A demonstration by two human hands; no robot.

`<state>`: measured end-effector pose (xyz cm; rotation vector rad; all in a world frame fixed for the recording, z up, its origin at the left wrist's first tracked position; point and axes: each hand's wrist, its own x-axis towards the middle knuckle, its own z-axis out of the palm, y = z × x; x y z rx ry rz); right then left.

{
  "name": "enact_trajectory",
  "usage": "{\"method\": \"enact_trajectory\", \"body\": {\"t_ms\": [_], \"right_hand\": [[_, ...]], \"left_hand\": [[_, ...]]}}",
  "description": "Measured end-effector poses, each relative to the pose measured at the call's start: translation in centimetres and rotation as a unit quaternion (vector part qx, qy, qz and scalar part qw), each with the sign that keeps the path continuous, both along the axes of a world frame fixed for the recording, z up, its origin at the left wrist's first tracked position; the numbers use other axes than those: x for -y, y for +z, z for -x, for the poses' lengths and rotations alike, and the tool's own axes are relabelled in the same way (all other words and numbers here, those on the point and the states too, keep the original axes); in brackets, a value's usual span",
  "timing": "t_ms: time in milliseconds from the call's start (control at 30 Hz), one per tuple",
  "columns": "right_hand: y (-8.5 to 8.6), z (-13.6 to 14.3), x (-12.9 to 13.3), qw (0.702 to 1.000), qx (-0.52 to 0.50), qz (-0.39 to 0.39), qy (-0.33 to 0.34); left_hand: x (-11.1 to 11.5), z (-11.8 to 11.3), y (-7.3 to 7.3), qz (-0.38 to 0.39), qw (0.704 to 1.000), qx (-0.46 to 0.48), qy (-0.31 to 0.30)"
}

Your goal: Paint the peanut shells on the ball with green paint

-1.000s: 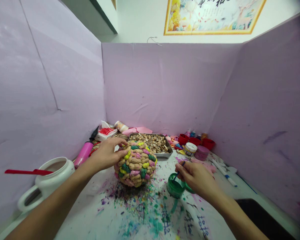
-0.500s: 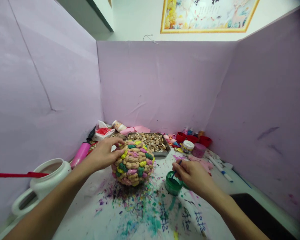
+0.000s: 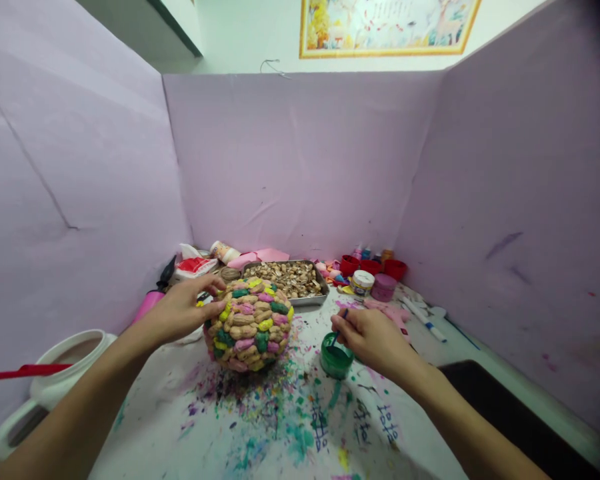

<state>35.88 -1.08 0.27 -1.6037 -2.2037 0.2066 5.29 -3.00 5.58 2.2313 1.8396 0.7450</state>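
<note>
A round ball covered in peanut shells (image 3: 253,327), some painted yellow, pink and dark green, rests on the paint-spattered table. My left hand (image 3: 185,308) holds it at its upper left side, thumb and fingers curved against the shells. In my right hand (image 3: 367,337), a thin dark-blue paintbrush (image 3: 345,315) is pinched between thumb and fingers. Its lower end dips into an open jar of green paint (image 3: 336,363), which stands to the right of the ball. The brush tip is hidden inside the jar.
Behind the ball lies a metal tray (image 3: 310,301) of peanut shells. A white jug (image 3: 63,373) with a red-handled tool stands at left. Red cups (image 3: 394,269), a white jar (image 3: 363,283) and a marker (image 3: 424,319) line the right. Lilac panels (image 3: 300,153) enclose the table.
The whole view has swung slightly, so everything appears farther left. Both hands keep their holds; the brush still dips into the green paint and the ball looks unturned.
</note>
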Motion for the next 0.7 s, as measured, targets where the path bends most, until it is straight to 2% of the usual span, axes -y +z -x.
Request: {"method": "enact_trajectory", "body": {"t_ms": [200, 400, 533, 700], "right_hand": [[0.9, -0.5, 0.1, 1.000, -0.008, -0.015, -0.014], [3.1, -3.6, 0.3, 0.982, -0.181, -0.036, -0.033], [4.2, -4.3, 1.1, 0.945, -0.320, -0.065, -0.015], [3.8, -2.1, 2.7, 0.880, -0.461, -0.112, 0.031]], "left_hand": [[0.0, -0.3, 0.0, 0.000, 1.000, -0.005, 0.013], [-0.1, -0.5, -0.1, -0.006, 1.000, -0.009, -0.006], [0.0, -0.8, -0.1, -0.025, 0.999, -0.021, -0.019], [0.7, -1.8, 0.0, -0.044, 0.998, -0.032, -0.023]]}}
